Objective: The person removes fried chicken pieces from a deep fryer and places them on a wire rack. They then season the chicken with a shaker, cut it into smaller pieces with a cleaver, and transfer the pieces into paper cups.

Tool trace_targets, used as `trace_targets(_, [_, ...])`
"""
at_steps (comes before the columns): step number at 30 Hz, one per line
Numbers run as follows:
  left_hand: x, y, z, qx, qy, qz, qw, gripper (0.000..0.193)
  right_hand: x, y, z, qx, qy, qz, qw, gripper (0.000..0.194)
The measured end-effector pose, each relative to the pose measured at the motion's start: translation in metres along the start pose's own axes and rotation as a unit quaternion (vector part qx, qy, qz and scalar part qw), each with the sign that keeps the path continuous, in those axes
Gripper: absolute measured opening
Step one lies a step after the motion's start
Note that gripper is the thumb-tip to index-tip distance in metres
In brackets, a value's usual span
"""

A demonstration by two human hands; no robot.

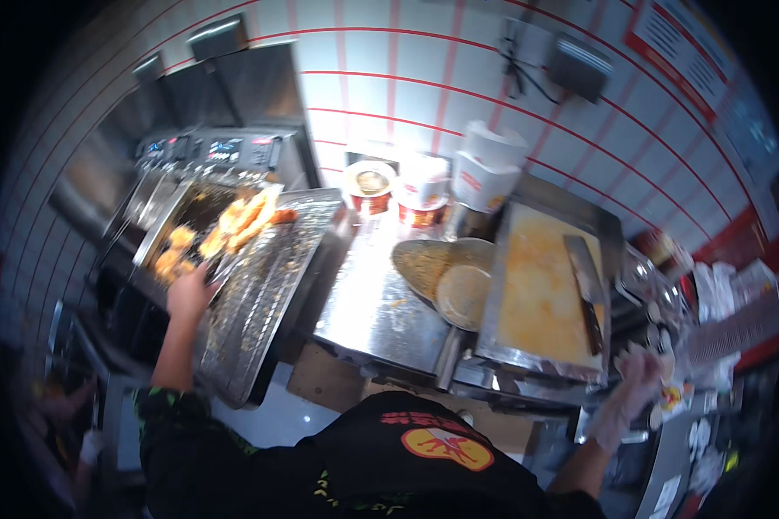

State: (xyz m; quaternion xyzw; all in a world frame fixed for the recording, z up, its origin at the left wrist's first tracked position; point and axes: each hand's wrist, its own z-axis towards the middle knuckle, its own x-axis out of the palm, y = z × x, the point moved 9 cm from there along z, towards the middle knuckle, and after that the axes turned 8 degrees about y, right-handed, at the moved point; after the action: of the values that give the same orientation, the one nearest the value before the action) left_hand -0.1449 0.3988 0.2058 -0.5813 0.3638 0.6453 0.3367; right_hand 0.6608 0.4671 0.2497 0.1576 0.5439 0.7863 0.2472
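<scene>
My left hand [189,295] is bare and reaches to the near edge of a deep fryer [201,194]. Its fingers close around a blurred metal utensil [227,267], which looks like tongs. Round golden fried pieces [175,253] lie just beyond that hand. Longer fried pieces [243,220] rest between the fryer and a perforated metal draining tray [272,298]. Far to the right, my right hand [639,373] wears a clear plastic glove and hovers beside the cutting board [545,285]. Blur hides its fingers. A cleaver [584,279] with a dark handle lies on the board.
A metal strainer [422,266] and a round pan-like vessel [464,295] sit on the steel counter [376,305]. Paper buckets [370,185] and stacked white cartons [487,172] stand against the tiled wall. Plastic bags [714,292] crowd the right side. Another person's gloved hand [91,446] shows at lower left.
</scene>
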Motion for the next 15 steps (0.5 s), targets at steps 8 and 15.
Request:
trace_targets(8, [0.005, -0.226, -0.057, 0.084, 0.375, -0.602, 0.7, 0.02, 0.081, -0.076, 0.04, -0.027, 0.27, -0.532, 0.802, 0.024])
trace_targets(15, [0.022, -0.492, -0.147, 0.163, 0.541, -0.577, 0.59, 0.028, 0.067, -0.098, 0.086, -0.013, 0.256, -0.504, 0.825, 0.02])
